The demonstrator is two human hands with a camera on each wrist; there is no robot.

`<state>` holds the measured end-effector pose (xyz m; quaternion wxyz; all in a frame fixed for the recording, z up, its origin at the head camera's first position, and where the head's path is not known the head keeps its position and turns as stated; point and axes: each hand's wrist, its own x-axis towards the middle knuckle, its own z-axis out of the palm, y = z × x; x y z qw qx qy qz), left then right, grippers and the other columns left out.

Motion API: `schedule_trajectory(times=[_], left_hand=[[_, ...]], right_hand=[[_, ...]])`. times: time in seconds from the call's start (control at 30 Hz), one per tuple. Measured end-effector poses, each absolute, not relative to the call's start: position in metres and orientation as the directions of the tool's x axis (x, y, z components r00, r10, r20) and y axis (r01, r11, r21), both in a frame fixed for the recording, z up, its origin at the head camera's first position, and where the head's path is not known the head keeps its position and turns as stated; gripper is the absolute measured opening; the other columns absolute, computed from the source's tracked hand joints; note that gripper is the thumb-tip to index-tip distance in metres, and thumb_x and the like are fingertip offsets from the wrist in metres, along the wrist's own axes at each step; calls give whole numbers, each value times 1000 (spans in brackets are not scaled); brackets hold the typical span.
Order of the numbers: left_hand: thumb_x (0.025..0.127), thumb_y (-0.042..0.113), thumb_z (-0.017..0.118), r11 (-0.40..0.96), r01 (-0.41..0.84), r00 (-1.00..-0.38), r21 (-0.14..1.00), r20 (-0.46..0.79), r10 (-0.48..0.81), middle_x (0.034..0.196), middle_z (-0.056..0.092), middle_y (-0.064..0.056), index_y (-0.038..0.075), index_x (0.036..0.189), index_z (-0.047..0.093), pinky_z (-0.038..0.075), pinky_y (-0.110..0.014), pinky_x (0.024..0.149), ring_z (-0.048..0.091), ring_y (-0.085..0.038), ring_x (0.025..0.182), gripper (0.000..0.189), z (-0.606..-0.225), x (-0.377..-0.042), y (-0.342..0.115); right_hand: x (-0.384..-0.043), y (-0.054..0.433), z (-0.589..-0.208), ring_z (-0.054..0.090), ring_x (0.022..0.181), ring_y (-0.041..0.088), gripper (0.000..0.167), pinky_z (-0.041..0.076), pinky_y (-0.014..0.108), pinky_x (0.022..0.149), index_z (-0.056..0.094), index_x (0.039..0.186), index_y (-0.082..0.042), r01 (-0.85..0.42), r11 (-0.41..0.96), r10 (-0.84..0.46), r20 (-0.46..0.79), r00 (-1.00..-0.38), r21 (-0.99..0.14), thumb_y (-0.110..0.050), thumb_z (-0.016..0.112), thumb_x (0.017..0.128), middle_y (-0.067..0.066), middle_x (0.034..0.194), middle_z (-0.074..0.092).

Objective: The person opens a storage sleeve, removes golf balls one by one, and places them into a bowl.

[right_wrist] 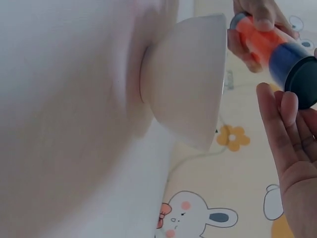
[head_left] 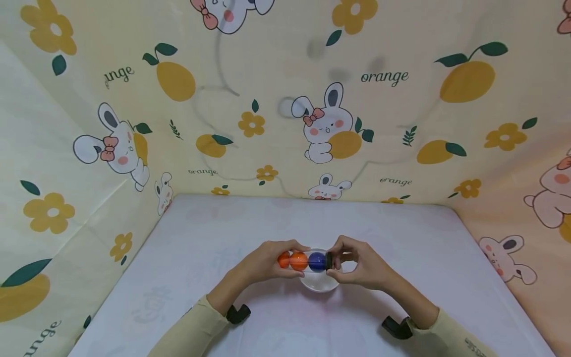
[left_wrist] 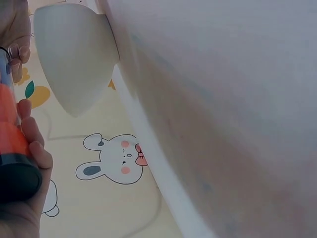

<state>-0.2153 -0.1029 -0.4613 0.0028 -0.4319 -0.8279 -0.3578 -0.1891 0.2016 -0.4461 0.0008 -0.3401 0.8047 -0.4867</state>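
Note:
A clear tube [head_left: 308, 262] with dark end caps lies level between both hands, over a white bowl [head_left: 319, 285]. Inside it sit two orange balls [head_left: 299, 261] toward the left and one blue ball [head_left: 317, 262] toward the right. My left hand [head_left: 264, 261] grips the tube's left end; the left wrist view shows its dark end cap [left_wrist: 20, 178] against the palm. With thumb and fingers, my right hand [head_left: 367, 264] pinches the dark cap [right_wrist: 304, 82] at the other end. The bowl stands upright on the table, below the tube.
A white cloth covers the table [head_left: 214, 223]. Behind it and at both sides hangs a cream curtain [head_left: 276, 49] printed with rabbits, oranges and flowers. Black wrist mounts [head_left: 238, 314] sit by both sleeves.

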Motion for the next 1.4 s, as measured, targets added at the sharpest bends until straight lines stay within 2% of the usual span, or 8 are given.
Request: schedule_trajectory(times=[0.17,0.33,0.63,0.83,1.13,1.27,1.4], left_hand=[[92,34,88,391,714,-640,581,314,702,129,76,1,19,135,69,59,-24,91,68,-7,100,50,-462,-215,-100],[91,33,89,391,728,-634,563,337,696,130,76,0,18,135,69,59,-25,90,69,-9,99,51,-461,-215,-99],[91,33,89,386,712,-641,587,317,699,129,76,1,22,135,69,58,-24,90,67,-7,98,49,-461,-214,-98],[91,32,90,391,719,-643,575,334,690,131,76,1,20,135,69,59,-25,89,68,-7,98,50,-462,-214,-97],[91,33,90,398,729,-631,557,320,707,131,76,-1,19,134,68,59,-25,91,69,-8,101,51,-461,-215,-96],[91,33,89,424,701,-662,573,304,685,133,75,2,22,136,68,59,-28,95,70,-10,106,51,-462,-217,-98],[90,32,90,438,658,-701,613,285,654,133,75,5,24,137,68,59,-29,97,69,-10,109,52,-463,-219,-103]], right_hand=[[-188,202,-447,67,86,18,35,64,34,86,64,103,-19,-564,311,-529,354,-771,-765,-13,93,84,-1,90,66],[-188,202,-447,67,86,18,34,64,34,86,63,100,-15,-583,323,-522,373,-767,-746,-15,93,85,-1,91,67],[-191,207,-446,69,88,18,36,64,34,86,65,105,-21,-578,293,-558,355,-751,-762,-12,93,84,-2,91,68],[-192,206,-448,66,84,17,37,63,33,85,64,106,-20,-586,312,-543,366,-756,-748,-17,94,84,-2,89,66],[-194,210,-452,67,87,19,38,63,33,88,62,107,-20,-605,265,-568,386,-727,-750,-12,93,85,0,91,67],[-195,211,-452,66,85,21,42,62,33,85,62,108,-16,-654,249,-549,452,-703,-715,-8,94,83,1,95,67],[-198,215,-453,67,88,20,45,62,30,88,63,115,-14,-669,230,-536,482,-693,-707,-2,92,82,0,102,68]])
